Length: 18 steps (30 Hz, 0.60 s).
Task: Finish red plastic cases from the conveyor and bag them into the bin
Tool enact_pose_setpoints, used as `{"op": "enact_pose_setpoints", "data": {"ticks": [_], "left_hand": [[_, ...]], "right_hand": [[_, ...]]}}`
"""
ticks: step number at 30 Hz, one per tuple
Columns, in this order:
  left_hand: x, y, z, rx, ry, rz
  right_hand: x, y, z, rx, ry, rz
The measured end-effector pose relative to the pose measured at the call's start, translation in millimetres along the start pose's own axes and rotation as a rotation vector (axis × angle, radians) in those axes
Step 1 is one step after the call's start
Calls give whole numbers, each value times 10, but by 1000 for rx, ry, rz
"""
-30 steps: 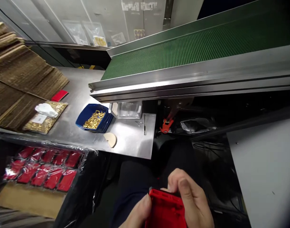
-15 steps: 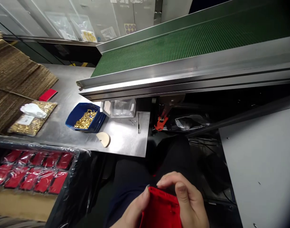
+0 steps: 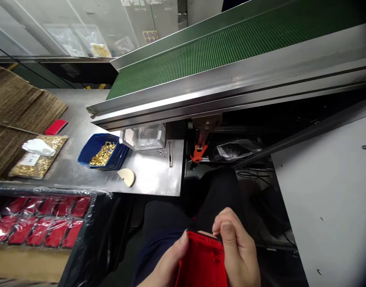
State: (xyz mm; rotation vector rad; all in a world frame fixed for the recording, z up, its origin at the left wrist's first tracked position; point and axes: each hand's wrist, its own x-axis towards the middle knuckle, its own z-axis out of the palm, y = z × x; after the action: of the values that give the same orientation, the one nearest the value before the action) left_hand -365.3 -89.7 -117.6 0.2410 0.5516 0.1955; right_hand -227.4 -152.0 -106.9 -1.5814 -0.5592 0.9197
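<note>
Both of my hands hold one red plastic part [image 3: 202,261] low over my lap at the bottom middle of the view. My left hand [image 3: 167,265] grips its left edge with the thumb on the top corner. My right hand [image 3: 238,249] wraps its right side, fingertips curled over the top right corner. The part's lower end is cut off by the frame edge.
A steel table [image 3: 153,175] carries a blue bin of small gold pieces [image 3: 100,151], a clear plastic box [image 3: 143,136], a beige half-disc [image 3: 127,176], a bag of gold pieces [image 3: 37,161], a red piece [image 3: 56,126] and cardboard sheets [image 3: 18,111]. A box of wrapped red parts [image 3: 42,223] sits lower left. A green conveyor [image 3: 230,48] runs above. A grey panel [image 3: 329,191] lies right.
My view has drifted right and down, so the table shifted left. My right fingers have curled tighter over the part's top right corner. The part stays in both hands.
</note>
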Motion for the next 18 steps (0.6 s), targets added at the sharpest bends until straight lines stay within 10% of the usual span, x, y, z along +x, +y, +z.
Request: {"op": "enact_pose_setpoints", "data": {"ticks": [18], "left_hand": [[-11, -35, 37, 50, 44, -27]], "right_hand": [[-32, 81, -76, -80, -35, 44]]}}
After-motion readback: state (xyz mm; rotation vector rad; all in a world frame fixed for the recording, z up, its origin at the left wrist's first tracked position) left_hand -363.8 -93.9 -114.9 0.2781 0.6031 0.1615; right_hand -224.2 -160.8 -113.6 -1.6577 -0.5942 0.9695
